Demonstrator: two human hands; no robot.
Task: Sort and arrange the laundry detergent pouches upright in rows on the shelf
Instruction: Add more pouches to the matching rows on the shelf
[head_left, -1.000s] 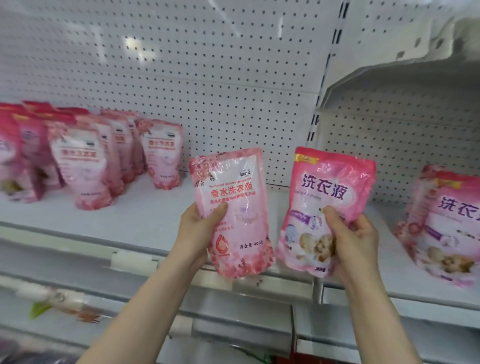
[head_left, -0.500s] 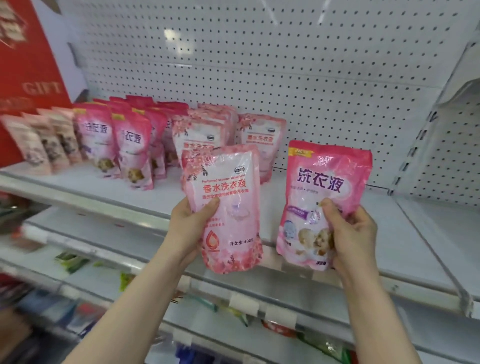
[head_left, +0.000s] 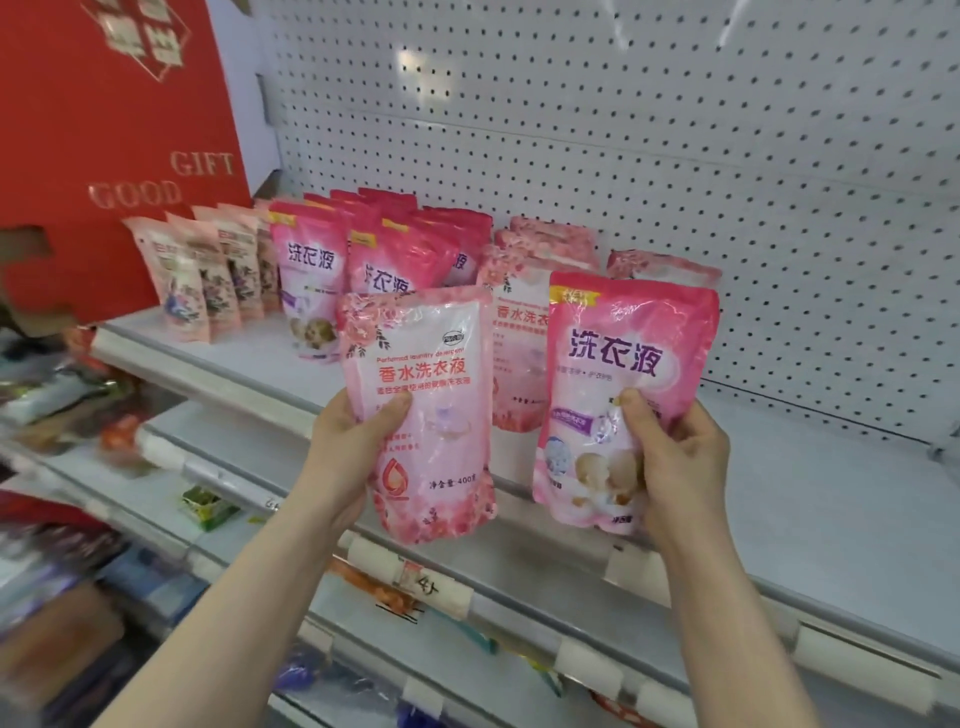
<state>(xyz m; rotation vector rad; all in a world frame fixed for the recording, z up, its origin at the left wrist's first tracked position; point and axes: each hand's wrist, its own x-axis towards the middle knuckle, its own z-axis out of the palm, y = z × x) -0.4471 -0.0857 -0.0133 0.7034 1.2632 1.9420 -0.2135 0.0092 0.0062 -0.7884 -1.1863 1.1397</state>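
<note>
The left hand (head_left: 347, 447) grips a pale floral pouch (head_left: 421, 410) and the right hand (head_left: 675, 462) grips a bright pink pouch (head_left: 623, 379), both upright before the shelf (head_left: 841, 499).

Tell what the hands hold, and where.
Left hand grips the pale pink floral plastic pouch at its left edge; right hand grips the bright pink plastic pouch at its right edge.

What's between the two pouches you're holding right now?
In the head view, the held pale pouch and held bright pink pouch are apart; the gap shows a shelved pale pouch standing behind on the shelf.
</note>
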